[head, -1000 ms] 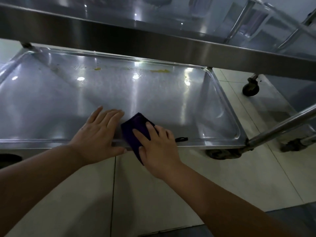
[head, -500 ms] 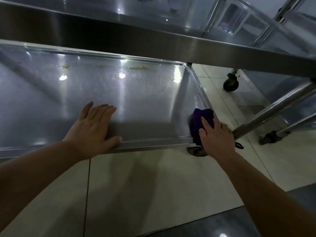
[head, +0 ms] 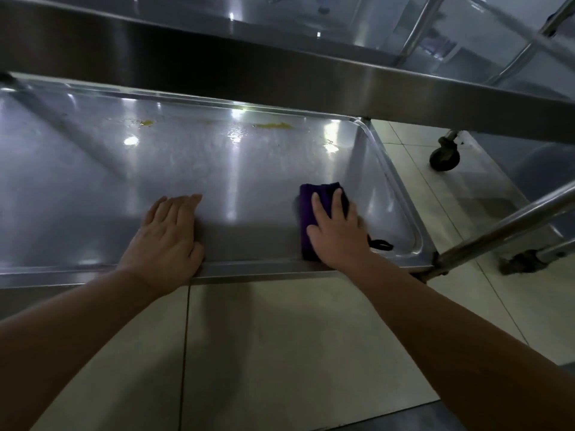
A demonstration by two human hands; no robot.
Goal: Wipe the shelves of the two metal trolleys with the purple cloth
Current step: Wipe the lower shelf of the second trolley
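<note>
A folded purple cloth (head: 306, 209) lies on the lower shelf (head: 217, 181) of a metal trolley, near its front right corner. My right hand (head: 337, 234) presses flat on the cloth with straight fingers. A black loop of the cloth (head: 381, 244) sticks out to the right of that hand. My left hand (head: 168, 241) rests flat on the shelf at its front rim, fingers straight, thumb over the edge. Yellow smears (head: 273, 126) sit along the shelf's far edge.
The trolley's upper shelf (head: 280, 73) overhangs at the top of view. A second trolley's lower shelf (head: 497, 181) stands to the right, with a black caster (head: 445, 157) and a slanted metal leg (head: 504, 231) between them. Pale floor tiles (head: 264, 353) lie below.
My right hand slid the cloth from the shelf's front middle to the right corner rim, then back inward onto the shelf surface. The left hand stayed at the front rim.
</note>
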